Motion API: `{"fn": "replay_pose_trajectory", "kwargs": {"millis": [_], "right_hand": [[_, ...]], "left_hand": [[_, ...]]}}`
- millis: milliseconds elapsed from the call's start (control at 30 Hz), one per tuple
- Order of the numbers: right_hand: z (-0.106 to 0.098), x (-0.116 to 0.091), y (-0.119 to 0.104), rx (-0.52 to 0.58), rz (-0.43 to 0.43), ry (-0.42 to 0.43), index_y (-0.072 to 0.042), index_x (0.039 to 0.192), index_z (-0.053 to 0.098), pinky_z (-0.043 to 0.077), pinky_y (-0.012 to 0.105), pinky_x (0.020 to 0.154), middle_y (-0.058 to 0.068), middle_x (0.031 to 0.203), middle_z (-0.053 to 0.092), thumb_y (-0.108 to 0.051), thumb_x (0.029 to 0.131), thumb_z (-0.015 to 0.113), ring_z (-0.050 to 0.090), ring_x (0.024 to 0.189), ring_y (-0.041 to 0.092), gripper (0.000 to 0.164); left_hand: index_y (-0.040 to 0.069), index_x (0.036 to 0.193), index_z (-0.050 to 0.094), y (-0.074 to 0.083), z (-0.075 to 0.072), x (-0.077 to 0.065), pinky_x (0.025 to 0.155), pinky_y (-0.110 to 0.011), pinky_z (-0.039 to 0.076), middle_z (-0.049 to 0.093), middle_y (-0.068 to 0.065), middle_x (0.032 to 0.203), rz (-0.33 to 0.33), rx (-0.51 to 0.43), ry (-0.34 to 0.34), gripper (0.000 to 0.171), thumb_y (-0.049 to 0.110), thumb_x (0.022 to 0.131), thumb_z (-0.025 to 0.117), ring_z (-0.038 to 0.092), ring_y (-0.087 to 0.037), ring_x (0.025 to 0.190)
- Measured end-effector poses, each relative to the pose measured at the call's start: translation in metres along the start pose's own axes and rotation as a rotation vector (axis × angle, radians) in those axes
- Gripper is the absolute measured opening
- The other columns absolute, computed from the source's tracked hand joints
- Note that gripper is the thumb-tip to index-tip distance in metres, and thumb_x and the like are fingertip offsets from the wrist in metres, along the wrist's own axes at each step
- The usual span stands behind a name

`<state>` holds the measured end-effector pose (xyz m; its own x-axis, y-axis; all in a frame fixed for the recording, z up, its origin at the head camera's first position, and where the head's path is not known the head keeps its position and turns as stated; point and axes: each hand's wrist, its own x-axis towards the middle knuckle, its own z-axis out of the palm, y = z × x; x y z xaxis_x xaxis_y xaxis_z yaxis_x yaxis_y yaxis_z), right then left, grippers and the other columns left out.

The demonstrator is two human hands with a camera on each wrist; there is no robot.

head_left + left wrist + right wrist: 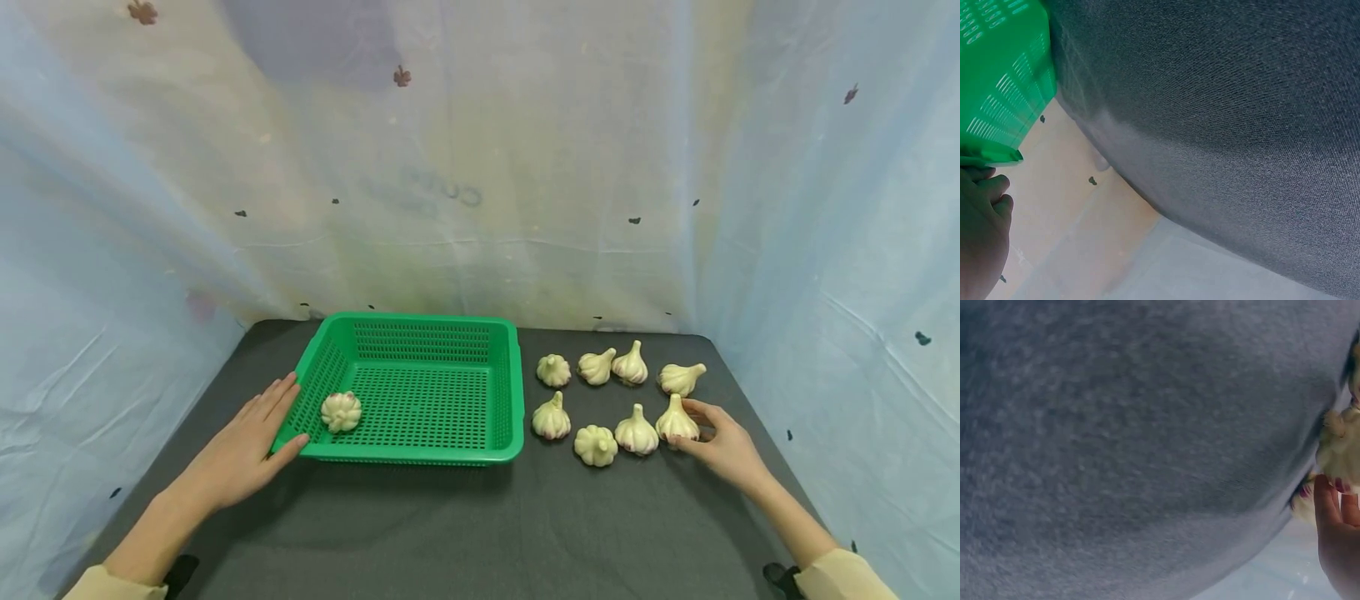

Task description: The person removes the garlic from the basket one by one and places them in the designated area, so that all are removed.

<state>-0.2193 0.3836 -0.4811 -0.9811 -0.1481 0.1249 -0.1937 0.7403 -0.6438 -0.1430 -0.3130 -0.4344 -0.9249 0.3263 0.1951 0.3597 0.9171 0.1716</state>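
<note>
A green plastic basket [420,455] stands left of centre, with one garlic bulb [341,412] inside near its left wall. My left hand [243,446] rests against the basket's left side, fingers extended and thumb at the front rim; in the left wrist view the hand [982,228] is partly cut off below the rim. At the right end of the front row of garlic, my right hand [720,443] pinches a garlic bulb [672,419] between thumb and fingers. The right wrist view catches that hand [1341,550] at its edge, garlic beside the fingertips.
Several more garlic bulbs lie right of the basket in two loose rows, among them one at the back right [681,379] and one at the front [596,446]. A dark cloth [420,533] covers the table. Pale sheeting [525,167] hangs behind and along both sides.
</note>
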Motion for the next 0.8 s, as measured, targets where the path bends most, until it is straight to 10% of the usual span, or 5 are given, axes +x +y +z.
{"fn": "replay_pose_trajectory", "kwargs": {"millis": [800], "right_hand": [[0.0017,-0.0027,0.0013,0.032,0.044,-0.050,0.007,0.155,0.038,0.057,0.061,0.093,0.036,0.144,0.045,-0.032,0.095,0.079,0.057,0.123,0.056,0.083]], "left_hand": [[0.001,0.166,0.018,0.0035,-0.0029,-0.0002,0.130,-0.036,-0.006,0.017,-0.023,0.171,0.001,0.005,0.007,0.083,0.040,0.106,0.060,0.020,-0.045,0.156]]}}
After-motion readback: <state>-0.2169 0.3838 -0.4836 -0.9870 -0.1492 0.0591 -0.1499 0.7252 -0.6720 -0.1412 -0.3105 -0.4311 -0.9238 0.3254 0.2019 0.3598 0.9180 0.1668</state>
